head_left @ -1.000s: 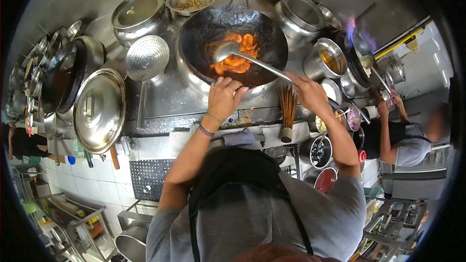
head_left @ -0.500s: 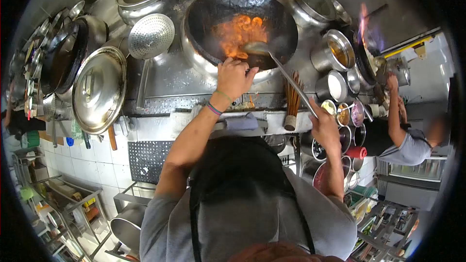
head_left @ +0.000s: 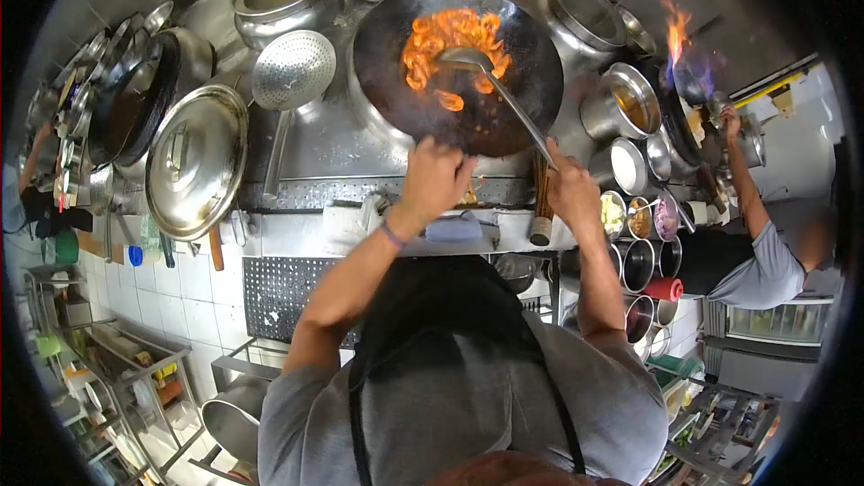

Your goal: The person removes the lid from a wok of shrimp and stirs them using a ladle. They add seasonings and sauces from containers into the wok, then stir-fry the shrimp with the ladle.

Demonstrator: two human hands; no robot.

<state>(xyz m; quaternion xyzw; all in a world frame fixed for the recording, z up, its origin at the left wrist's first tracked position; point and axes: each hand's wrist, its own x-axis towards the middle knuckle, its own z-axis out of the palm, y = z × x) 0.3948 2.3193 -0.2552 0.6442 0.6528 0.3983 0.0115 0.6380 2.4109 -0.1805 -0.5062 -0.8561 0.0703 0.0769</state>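
Note:
A large dark wok (head_left: 378,72) sits on the stove with steam over it. Orange, sauce-coated shrimp (head_left: 427,40) are heaped toward its far side, and one piece lies nearer the middle. My left hand (head_left: 435,178) is closed at the wok's near edge; its fingertips and whatever handle is there are hidden. In my right hand (head_left: 571,187) is the long handle of a metal ladle (head_left: 522,114), which slants over the wok's right side. The ladle's bowl rests among the shrimp.
Left of the wok lie a perforated skimmer (head_left: 293,70) and a big round lid (head_left: 197,162). A bamboo brush (head_left: 543,202) lies beside my right hand. Pots and seasoning containers (head_left: 640,216) stand at right, where a co-worker (head_left: 760,256) handles a flaming wok (head_left: 688,81).
My right hand has moved forward and left, carrying the ladle's bowl farther into the wok. The shrimp have shifted toward the far side. Flames at the co-worker's wok have grown.

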